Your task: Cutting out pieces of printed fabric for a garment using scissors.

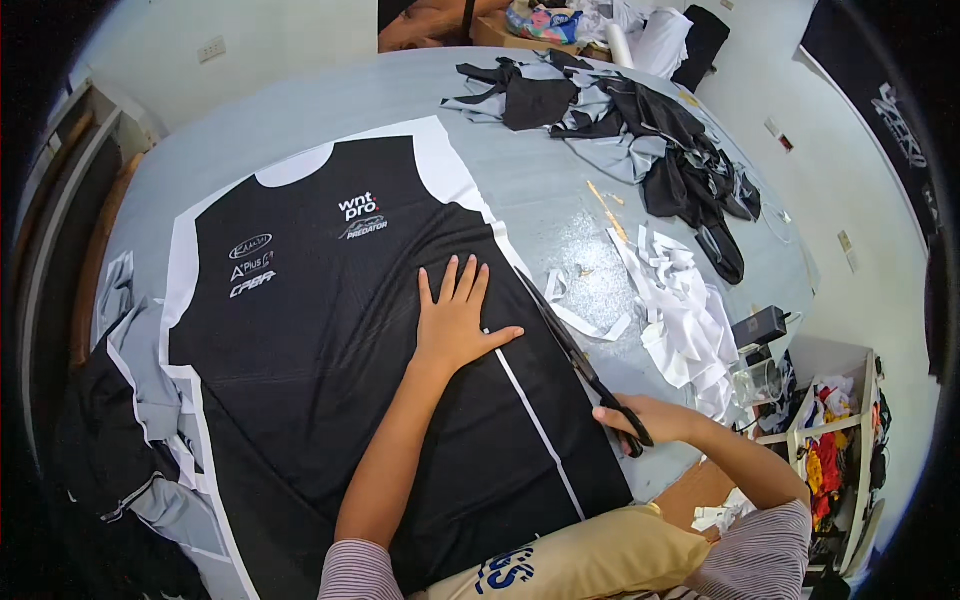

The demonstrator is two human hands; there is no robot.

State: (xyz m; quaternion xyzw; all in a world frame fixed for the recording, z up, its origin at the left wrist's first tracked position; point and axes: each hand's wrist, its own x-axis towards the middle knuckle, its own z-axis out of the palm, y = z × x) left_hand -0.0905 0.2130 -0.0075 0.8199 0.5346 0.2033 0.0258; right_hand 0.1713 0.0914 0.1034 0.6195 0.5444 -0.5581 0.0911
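A black shirt-shaped fabric panel (300,345) with white margins and small white printed marks is spread across the table. My left hand (458,325) lies flat on it with fingers spread, right of its middle. In my right hand (655,418) I hold long dark scissors (577,355) by their handles. Their blades lie along the panel's right edge, pointing away from me and to the left. Whether fabric sits between the blades I cannot make out. A thin white stripe (530,405) runs down the panel between my two hands.
The grey table (570,205) holds a heap of white fabric scraps (690,320) on the right. Black and grey cut pieces (640,125) lie at the far right, and more fabric (130,410) drapes at the left. A shelf (840,440) of colourful cloth stands at the right.
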